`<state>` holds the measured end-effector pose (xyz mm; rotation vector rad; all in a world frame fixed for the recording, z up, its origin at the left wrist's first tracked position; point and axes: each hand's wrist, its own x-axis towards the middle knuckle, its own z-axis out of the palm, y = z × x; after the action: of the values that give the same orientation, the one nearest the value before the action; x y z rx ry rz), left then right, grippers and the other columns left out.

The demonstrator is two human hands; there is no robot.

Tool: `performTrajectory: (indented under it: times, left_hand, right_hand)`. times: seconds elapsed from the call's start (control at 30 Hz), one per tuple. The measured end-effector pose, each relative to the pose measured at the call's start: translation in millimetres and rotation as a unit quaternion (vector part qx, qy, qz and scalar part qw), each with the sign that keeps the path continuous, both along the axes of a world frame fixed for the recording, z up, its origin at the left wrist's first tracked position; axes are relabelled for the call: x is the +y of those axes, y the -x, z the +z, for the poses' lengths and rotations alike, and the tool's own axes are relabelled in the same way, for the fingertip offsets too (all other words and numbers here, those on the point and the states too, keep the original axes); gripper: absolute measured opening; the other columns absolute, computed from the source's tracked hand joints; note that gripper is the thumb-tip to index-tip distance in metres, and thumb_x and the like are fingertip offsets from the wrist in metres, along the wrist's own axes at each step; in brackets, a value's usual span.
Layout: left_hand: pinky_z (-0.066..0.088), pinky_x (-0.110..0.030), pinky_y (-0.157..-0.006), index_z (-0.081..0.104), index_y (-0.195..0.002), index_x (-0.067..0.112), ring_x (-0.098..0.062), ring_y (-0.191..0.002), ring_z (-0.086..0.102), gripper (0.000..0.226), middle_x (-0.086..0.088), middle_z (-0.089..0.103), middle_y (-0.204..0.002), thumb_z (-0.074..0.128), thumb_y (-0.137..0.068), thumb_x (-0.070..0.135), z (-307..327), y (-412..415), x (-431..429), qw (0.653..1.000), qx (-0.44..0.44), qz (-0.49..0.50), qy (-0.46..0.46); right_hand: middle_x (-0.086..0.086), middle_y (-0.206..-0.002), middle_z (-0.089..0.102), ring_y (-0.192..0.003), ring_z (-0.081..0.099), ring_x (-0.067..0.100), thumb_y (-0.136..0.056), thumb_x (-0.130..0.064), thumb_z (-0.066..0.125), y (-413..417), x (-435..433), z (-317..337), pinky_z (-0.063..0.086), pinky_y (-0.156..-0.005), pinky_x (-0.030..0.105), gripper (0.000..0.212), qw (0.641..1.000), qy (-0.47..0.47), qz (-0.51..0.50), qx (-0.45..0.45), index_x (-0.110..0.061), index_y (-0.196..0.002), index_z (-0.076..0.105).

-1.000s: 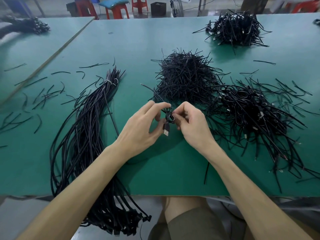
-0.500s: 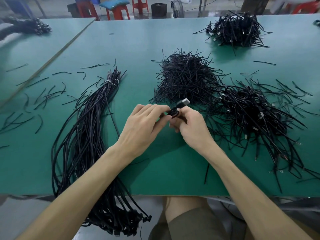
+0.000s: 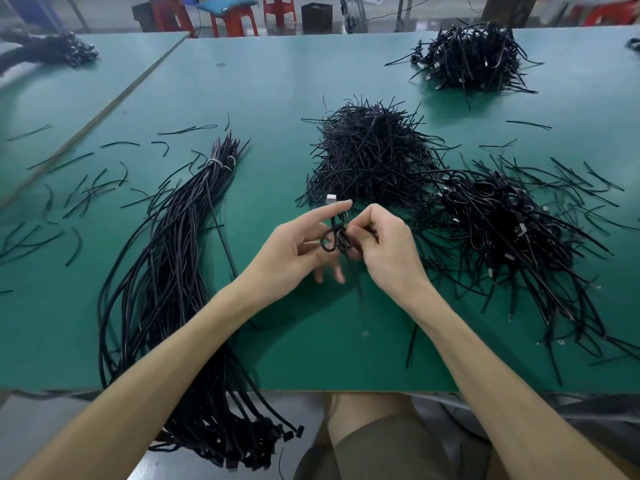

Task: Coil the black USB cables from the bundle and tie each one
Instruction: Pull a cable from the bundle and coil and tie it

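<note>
A small coiled black USB cable (image 3: 331, 240) is held above the green table (image 3: 270, 98), its silver plug pointing up. My right hand (image 3: 384, 244) pinches the coil at its middle with curled fingers. My left hand (image 3: 298, 242) is beside the coil, forefinger stretched out along the plug end, other fingers loosely spread under the loop. A long bundle of uncoiled black cables (image 3: 166, 271) lies at the left and hangs over the front edge. A heap of black twist ties (image 3: 370, 154) sits just beyond my hands.
A pile of coiled, tied cables (image 3: 502, 220) lies at the right, another pile (image 3: 474, 57) at the far right back. Loose ties (image 3: 86, 192) are scattered at the left. Red stools (image 3: 232, 15) stand beyond the table. My knee (image 3: 374, 441) shows below the table's front edge.
The left hand has opened its fingers away from the coil, with the forefinger now stretched out. The coil has turned so its plug points up and a tail hangs down.
</note>
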<state>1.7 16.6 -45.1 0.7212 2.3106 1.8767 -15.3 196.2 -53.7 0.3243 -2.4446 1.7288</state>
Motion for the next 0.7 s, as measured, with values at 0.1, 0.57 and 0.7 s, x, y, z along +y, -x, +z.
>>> performTrajectory:
  times: [0.1,0.57,0.7]
  left_hand:
    - [0.045,-0.032,-0.056,0.069,-0.123,0.022,-0.012,-0.058,0.059,0.029,-0.009,0.063,-0.081,0.071,-0.095,0.016,-5.0,2.1,-1.1,0.985,0.06,0.127,0.103]
    - [0.041,-0.018,-0.051,0.063,-0.052,0.018,-0.019,-0.039,0.053,0.057,-0.003,0.063,-0.05,0.056,-0.104,0.04,-2.4,1.9,-1.1,0.983,0.003,0.163,0.087]
    - [0.047,-0.027,-0.052,0.06,-0.083,0.002,-0.03,-0.047,0.062,0.032,-0.008,0.071,-0.076,0.066,-0.1,0.029,-1.7,7.6,-4.0,0.984,-0.02,0.174,0.012]
  right_hand:
    - [-0.017,-0.062,0.063,-0.057,0.054,-0.001,-0.096,0.0,0.061,-0.4,-1.0,-0.1,0.041,-0.058,0.015,0.026,1.0,-0.005,0.011,-0.006,-0.018,-0.078,0.056]
    - [-0.008,-0.063,0.06,-0.057,0.052,0.002,-0.097,-0.003,0.061,-7.0,-2.9,7.0,0.04,-0.06,0.013,0.023,0.999,-0.042,0.029,0.014,-0.014,-0.078,0.054]
    - [-0.003,-0.067,0.064,-0.056,0.052,0.006,-0.097,-0.004,0.061,-7.6,-3.5,5.8,0.045,-0.058,0.019,0.026,0.999,-0.037,0.032,0.002,-0.018,-0.077,0.052]
